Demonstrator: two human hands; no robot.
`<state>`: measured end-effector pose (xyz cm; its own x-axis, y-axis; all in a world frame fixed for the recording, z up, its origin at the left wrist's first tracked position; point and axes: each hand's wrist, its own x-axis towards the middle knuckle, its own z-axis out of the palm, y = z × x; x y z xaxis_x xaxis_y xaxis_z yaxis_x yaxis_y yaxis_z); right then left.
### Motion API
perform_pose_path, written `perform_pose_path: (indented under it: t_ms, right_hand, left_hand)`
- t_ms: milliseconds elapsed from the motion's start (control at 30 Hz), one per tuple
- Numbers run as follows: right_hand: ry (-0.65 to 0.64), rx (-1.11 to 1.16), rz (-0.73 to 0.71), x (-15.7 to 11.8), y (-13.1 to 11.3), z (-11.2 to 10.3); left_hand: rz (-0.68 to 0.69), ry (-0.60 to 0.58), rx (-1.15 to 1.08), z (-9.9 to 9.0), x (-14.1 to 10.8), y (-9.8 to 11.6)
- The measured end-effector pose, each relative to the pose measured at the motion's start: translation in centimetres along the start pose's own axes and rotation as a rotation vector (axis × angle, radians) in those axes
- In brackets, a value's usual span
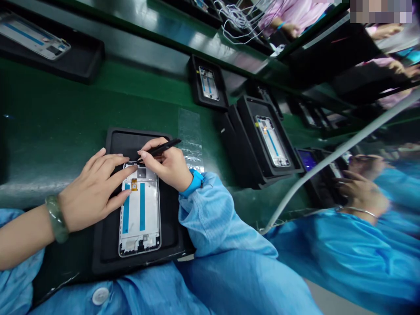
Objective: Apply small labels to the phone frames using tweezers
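Observation:
A phone frame [151,214] with two blue strips and a small orange flex piece lies in a black tray [106,238] in front of me. My left hand [98,183] rests with fingers spread over the frame's left upper edge, its fingertips near the top. In my right hand [170,166] is a slim black tool that looks like tweezers [160,149], gripped like a pen. Its tip points down at the top end of the frame. What lies right under the tip is too small to make out.
Stacked black trays [243,148] with another phone frame [272,142] stand to the right. Further trays sit at the back [193,83] and upper left [88,61]. A grey hose [328,153] crosses on the right, beside a co-worker's hands [361,197]. A clear plastic strip [189,127] lies behind my tray.

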<state>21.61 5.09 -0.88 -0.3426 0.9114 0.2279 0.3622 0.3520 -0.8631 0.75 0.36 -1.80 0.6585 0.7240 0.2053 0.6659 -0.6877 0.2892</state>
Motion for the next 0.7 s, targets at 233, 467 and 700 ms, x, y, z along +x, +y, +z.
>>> perform_pose_path:
  t_ms: [233,467,700]
  right_hand:
    - [0.016,-0.044,-0.042,0.01,-0.01,-0.01]
    - [0.033,-0.065,-0.080,-0.15,-0.12,0.09]
    - [0.044,-0.119,-0.116,-0.34,-0.43,0.29]
  left_hand:
    - [0.004,0.018,-0.021,0.14,0.01,-0.05]
    - [0.007,0.012,-0.008,0.13,-0.08,-0.11]
    - [0.008,0.013,-0.009,0.12,-0.05,-0.05]
